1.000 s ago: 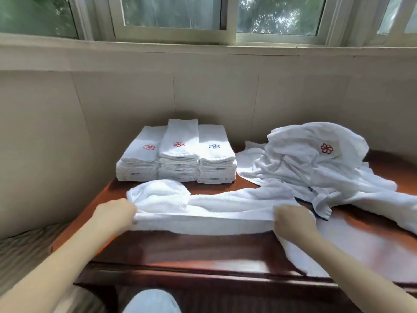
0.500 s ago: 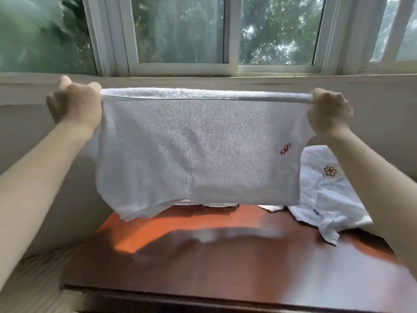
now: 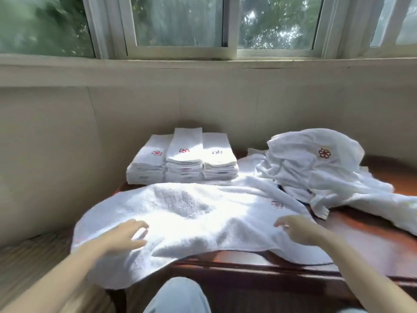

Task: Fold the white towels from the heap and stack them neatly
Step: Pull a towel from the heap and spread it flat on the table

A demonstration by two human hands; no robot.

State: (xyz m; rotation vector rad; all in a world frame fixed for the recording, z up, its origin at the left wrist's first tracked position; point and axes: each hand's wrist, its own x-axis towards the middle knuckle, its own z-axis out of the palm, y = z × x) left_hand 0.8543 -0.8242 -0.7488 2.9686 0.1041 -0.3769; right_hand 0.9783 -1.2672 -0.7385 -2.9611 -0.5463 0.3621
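**White towel (image 3: 191,213) lies spread out, both hands loose**

I see the white towel lying open on the brown counter (image 3: 361,233), just in front of the folded stacks (image 3: 182,163). Its far edge comes right up to the bottom of the stacks. Its near left corner hangs off the counter edge, on the side away from the stacks. The towel is bumpy, not smooth. A small red flower mark (image 3: 277,204) shows on it, in front of the stacks and to their right.

My left hand (image 3: 123,237) rests on the near part of the towel, in front of the stacks. Its fingers are straight and spread, and it holds nothing. My right hand (image 3: 297,227) is over the towel's near right part, with the fingers loose and holding nothing. It is blurry, so I cannot tell if it touches the cloth.

The folded stacks are three piles side by side, at the back of the counter by the wall. The heap (image 3: 316,168) of loose towels sits to the right of the stacks, close beside them. One towel on top of it shows a red flower mark too.
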